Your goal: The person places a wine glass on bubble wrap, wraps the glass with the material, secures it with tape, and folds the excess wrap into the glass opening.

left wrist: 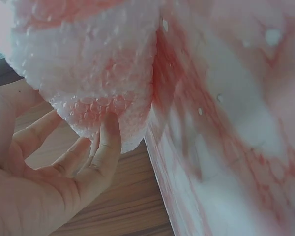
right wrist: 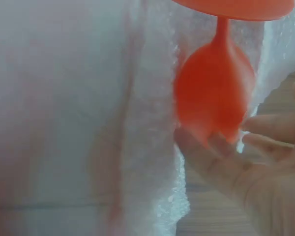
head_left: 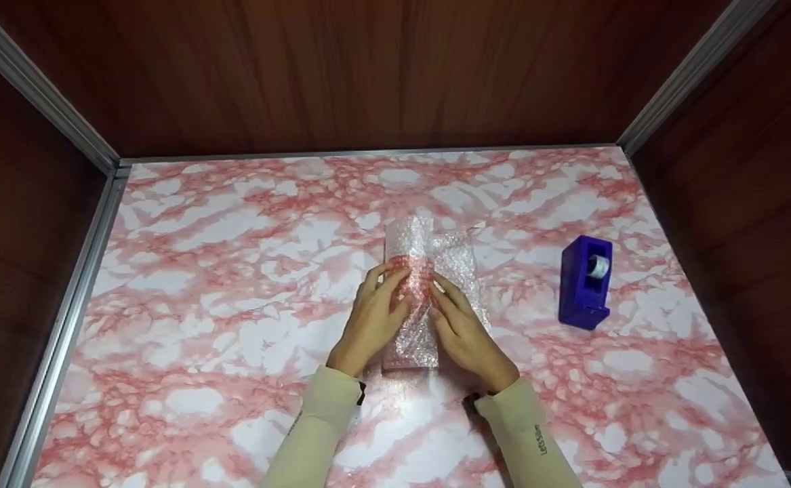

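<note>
A sheet of bubble wrap (head_left: 410,238) lies at the middle of the table, its left part folded over something reddish and its right part flat. In the right wrist view an orange-red plastic goblet (right wrist: 211,83) shows beside the wrap, with its round foot at the top and its bowl below. My left hand (head_left: 371,322) holds the folded wrap from the left, fingertips pressing the bubbles in the left wrist view. From the right, my right hand (head_left: 466,332) holds the goblet's bowl with thumb and fingers. In the head view the wrap covers the goblet.
A purple tape dispenser (head_left: 579,291) with a roll of clear tape stands to the right on the pink-and-white marbled table (head_left: 232,420). Dark brown wood panels (head_left: 381,74) close off the back and both sides, with metal rails along the edges.
</note>
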